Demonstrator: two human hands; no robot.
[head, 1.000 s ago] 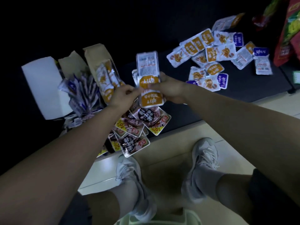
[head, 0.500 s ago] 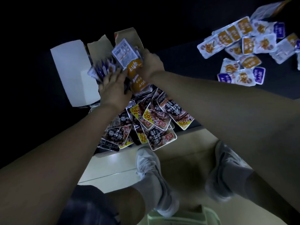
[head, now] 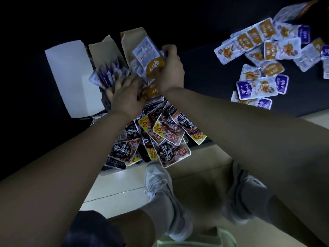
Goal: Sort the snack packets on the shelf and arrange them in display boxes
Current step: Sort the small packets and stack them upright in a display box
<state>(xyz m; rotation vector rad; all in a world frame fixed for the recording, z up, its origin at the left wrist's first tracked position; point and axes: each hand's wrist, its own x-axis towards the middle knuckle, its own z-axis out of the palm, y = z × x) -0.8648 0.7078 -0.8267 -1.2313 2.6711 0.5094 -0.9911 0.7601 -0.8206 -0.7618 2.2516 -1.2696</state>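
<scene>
**Orange packets at the box mouth**

A stack of orange-and-white foil snack packets (head: 151, 68), gripped by the right hand (head: 170, 68), tilts at a brown cardboard display box (head: 130, 40). Purple-and-white packets (head: 108, 75) stand in the neighbouring box (head: 105, 49). Black-and-yellow packets (head: 165, 136) lie heaped nearer, and mixed loose packets (head: 263, 56) lie scattered far right.

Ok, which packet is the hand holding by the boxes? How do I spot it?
Find the dark shelf, then the open cardboard boxes at its left end. The right hand grips a packet over the rightmost box. Unlike the purple packets in the next box, it shows a white printed back and an orange end.
</scene>
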